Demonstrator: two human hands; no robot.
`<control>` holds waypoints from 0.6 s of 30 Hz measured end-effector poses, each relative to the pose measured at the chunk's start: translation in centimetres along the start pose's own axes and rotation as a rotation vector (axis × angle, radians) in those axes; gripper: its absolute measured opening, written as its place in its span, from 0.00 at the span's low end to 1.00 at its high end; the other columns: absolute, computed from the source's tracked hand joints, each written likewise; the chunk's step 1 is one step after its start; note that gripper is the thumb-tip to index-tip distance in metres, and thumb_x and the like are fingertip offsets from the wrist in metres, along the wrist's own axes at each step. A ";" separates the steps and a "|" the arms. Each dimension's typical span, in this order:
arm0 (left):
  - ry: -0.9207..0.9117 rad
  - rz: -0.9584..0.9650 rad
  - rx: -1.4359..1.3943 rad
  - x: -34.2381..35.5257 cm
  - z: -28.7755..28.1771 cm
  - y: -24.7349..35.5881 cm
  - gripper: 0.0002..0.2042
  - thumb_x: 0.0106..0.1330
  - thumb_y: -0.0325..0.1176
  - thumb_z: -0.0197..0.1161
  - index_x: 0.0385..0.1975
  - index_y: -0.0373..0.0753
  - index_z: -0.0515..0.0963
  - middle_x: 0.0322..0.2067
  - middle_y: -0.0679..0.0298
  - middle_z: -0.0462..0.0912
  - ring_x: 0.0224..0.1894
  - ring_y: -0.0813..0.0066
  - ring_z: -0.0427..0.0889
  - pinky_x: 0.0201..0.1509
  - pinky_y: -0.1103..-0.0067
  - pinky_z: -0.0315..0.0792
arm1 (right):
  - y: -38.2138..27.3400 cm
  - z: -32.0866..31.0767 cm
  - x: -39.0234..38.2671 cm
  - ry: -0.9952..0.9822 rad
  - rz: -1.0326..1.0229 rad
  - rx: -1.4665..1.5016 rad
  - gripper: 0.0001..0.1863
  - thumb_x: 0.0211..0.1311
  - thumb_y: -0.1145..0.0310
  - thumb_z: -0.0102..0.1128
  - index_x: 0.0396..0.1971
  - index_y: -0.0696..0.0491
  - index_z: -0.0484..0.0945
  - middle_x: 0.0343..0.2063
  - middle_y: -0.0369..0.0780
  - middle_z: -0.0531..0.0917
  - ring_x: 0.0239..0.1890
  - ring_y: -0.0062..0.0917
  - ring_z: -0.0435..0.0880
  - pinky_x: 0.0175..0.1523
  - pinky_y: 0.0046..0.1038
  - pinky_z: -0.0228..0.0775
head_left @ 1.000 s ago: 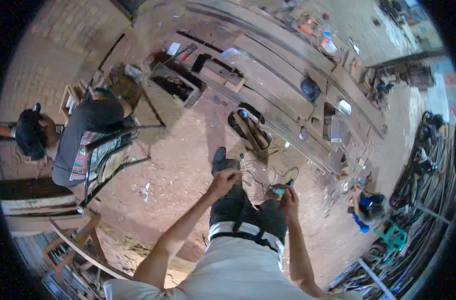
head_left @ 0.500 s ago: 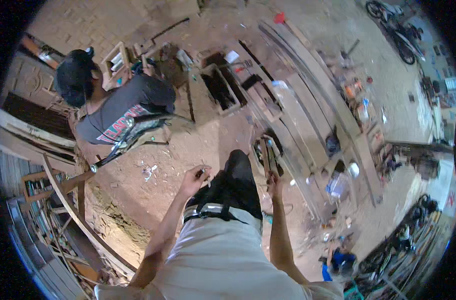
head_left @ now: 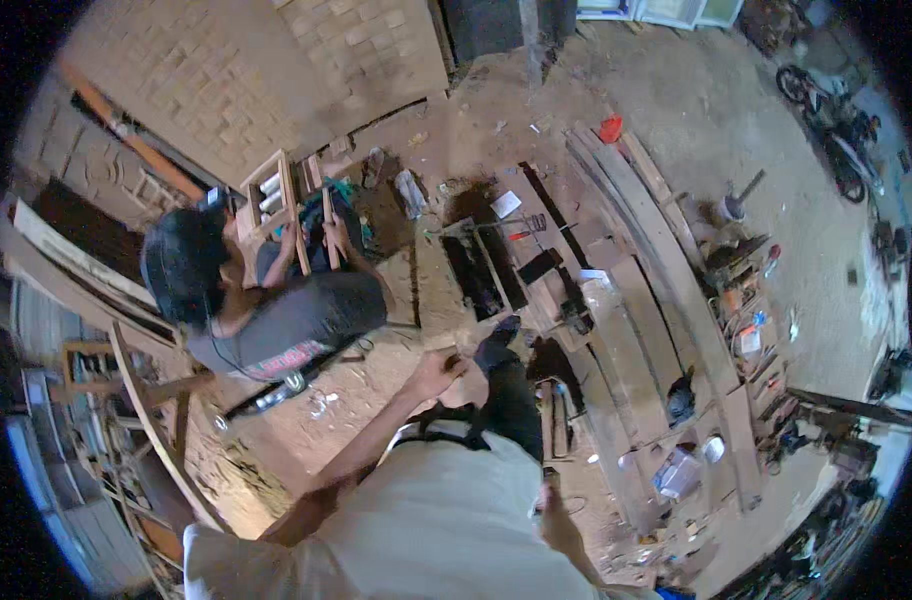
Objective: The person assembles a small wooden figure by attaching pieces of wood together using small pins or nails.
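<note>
In the head view, the left grip (head_left: 440,376), mid-frame, is loosely curled; whether it holds anything I cannot tell. At lower centre, a small dark object (head_left: 550,478) sits at the right grip (head_left: 555,503), closure unclear; it looks stiff and light, probably best held mid-length.

Woodworking workshop; long planks (head_left: 641,320); wooden frame (head_left: 288,200); scrap-littered earthen floor (head_left: 466,135)

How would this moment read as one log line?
left hand: near dark trousers, grip unclear | right hand: beside pale shirt, grip unclear | nearby: co-worker in black cap, long brown wooden boards
</note>
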State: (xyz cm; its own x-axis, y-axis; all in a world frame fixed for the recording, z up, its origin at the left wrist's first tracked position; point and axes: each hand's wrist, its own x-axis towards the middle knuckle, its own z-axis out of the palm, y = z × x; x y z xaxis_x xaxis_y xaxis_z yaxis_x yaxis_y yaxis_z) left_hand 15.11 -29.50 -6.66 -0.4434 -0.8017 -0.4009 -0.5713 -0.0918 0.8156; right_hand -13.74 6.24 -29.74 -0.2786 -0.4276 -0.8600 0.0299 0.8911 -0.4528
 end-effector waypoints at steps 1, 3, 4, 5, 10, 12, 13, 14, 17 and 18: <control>-0.037 0.045 0.147 2.6 -1.2 1.1 0.12 0.72 0.34 0.61 0.48 0.34 0.81 0.37 0.60 0.87 0.36 0.73 0.84 0.45 0.73 0.79 | -2.0 -0.6 0.3 0.000 0.006 0.009 0.08 0.68 0.68 0.58 0.43 0.53 0.80 0.26 0.37 0.82 0.18 0.19 0.77 0.19 0.25 0.68; 0.001 0.156 -0.155 5.7 -5.0 8.2 0.12 0.73 0.34 0.59 0.49 0.35 0.81 0.37 0.62 0.86 0.36 0.75 0.81 0.45 0.74 0.76 | -6.6 -1.9 1.9 0.003 -0.002 0.014 0.08 0.68 0.68 0.58 0.43 0.53 0.80 0.25 0.37 0.81 0.18 0.19 0.78 0.19 0.25 0.68; 0.047 0.205 -0.152 7.2 -7.3 10.0 0.11 0.74 0.33 0.58 0.48 0.35 0.81 0.34 0.65 0.84 0.34 0.79 0.77 0.42 0.77 0.74 | -9.2 -1.9 2.9 -0.011 -0.025 0.016 0.08 0.68 0.68 0.58 0.43 0.52 0.80 0.25 0.37 0.81 0.18 0.19 0.78 0.19 0.25 0.68; 0.088 0.251 -0.160 8.5 -9.0 11.8 0.10 0.74 0.31 0.57 0.48 0.36 0.81 0.30 0.69 0.82 0.32 0.83 0.74 0.38 0.79 0.72 | -11.8 -2.5 4.2 -0.019 -0.049 0.016 0.08 0.68 0.68 0.58 0.43 0.52 0.80 0.25 0.37 0.81 0.18 0.19 0.78 0.19 0.25 0.68; 0.477 0.059 -0.697 12.5 -17.3 19.1 0.15 0.75 0.43 0.58 0.47 0.38 0.82 0.29 0.76 0.75 0.30 0.87 0.70 0.34 0.84 0.65 | -25.2 -6.2 11.3 -0.040 -0.182 0.011 0.08 0.68 0.68 0.57 0.43 0.52 0.80 0.24 0.36 0.81 0.18 0.19 0.78 0.19 0.25 0.69; 0.506 0.179 -0.758 13.6 -19.8 20.0 0.17 0.74 0.44 0.56 0.47 0.36 0.81 0.27 0.75 0.72 0.30 0.85 0.70 0.36 0.84 0.66 | -30.8 -7.7 14.0 -0.034 -0.233 0.014 0.08 0.68 0.68 0.57 0.44 0.52 0.80 0.24 0.36 0.81 0.18 0.20 0.78 0.19 0.25 0.69; 0.530 0.185 -0.776 14.2 -20.5 19.6 0.17 0.74 0.44 0.56 0.48 0.35 0.81 0.27 0.74 0.71 0.31 0.84 0.69 0.37 0.84 0.66 | -33.6 -8.2 15.3 -0.035 -0.257 0.017 0.08 0.68 0.68 0.57 0.44 0.52 0.80 0.24 0.36 0.81 0.18 0.20 0.78 0.19 0.25 0.69; 0.583 0.177 -0.772 13.7 -22.0 19.0 0.18 0.74 0.44 0.56 0.48 0.34 0.80 0.28 0.73 0.70 0.31 0.83 0.68 0.38 0.84 0.65 | -36.7 -6.9 16.2 -0.075 -0.280 0.021 0.08 0.69 0.68 0.57 0.44 0.52 0.80 0.24 0.36 0.81 0.19 0.20 0.78 0.19 0.26 0.69; 0.534 0.097 -0.975 17.8 -23.7 18.6 0.19 0.74 0.44 0.56 0.50 0.33 0.79 0.32 0.71 0.72 0.33 0.81 0.67 0.40 0.83 0.65 | -45.1 -9.8 19.5 -0.039 -0.340 0.061 0.08 0.69 0.68 0.57 0.44 0.52 0.80 0.23 0.36 0.80 0.19 0.20 0.79 0.19 0.26 0.69; 0.520 0.050 -1.062 18.9 -24.2 17.6 0.20 0.74 0.45 0.55 0.50 0.33 0.79 0.32 0.71 0.72 0.33 0.81 0.67 0.41 0.82 0.66 | -47.8 -9.9 20.6 -0.041 -0.349 0.070 0.08 0.69 0.68 0.57 0.44 0.51 0.80 0.23 0.36 0.80 0.19 0.20 0.79 0.19 0.26 0.69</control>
State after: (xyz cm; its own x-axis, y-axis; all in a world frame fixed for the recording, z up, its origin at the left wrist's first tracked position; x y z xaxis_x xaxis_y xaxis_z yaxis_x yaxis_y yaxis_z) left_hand 13.39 -60.59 10.19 0.0254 -0.9397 -0.3412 0.4078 -0.3018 0.8617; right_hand -30.38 -43.71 -23.49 -0.2447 -0.7115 -0.6587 0.0055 0.6784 -0.7347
